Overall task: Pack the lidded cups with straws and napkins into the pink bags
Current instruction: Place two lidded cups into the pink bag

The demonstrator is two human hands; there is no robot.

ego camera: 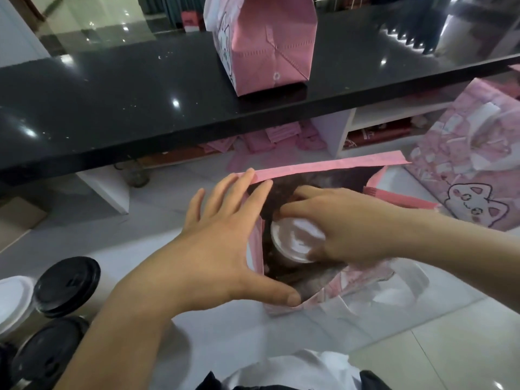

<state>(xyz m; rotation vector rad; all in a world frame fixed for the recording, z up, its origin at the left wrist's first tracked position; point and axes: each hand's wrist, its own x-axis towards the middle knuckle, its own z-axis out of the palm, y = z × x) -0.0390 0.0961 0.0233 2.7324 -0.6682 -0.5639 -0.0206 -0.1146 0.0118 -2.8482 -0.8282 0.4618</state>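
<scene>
Down in the head view, the open pink bag [318, 167] stands just below the black counter [112, 108]. The left hand [225, 243], fingers spread straight, presses the bag's left rim outward. The right hand [346, 220] curls around a white-lidded cup [292, 240] inside the bag. Black-lidded cups [66, 285] wait left of the bag; another pink bag [261, 43] stands on the counter.

The left hand [222, 243] is spread flat, palm down, with its fingers straight and apart and its thumb stuck out low to the side. Its bare arm comes up from the bottom left. The right hand [346, 220] reaches in from the right side (its arm is bare too), with its fingers curled and its fingertips bent down.
</scene>
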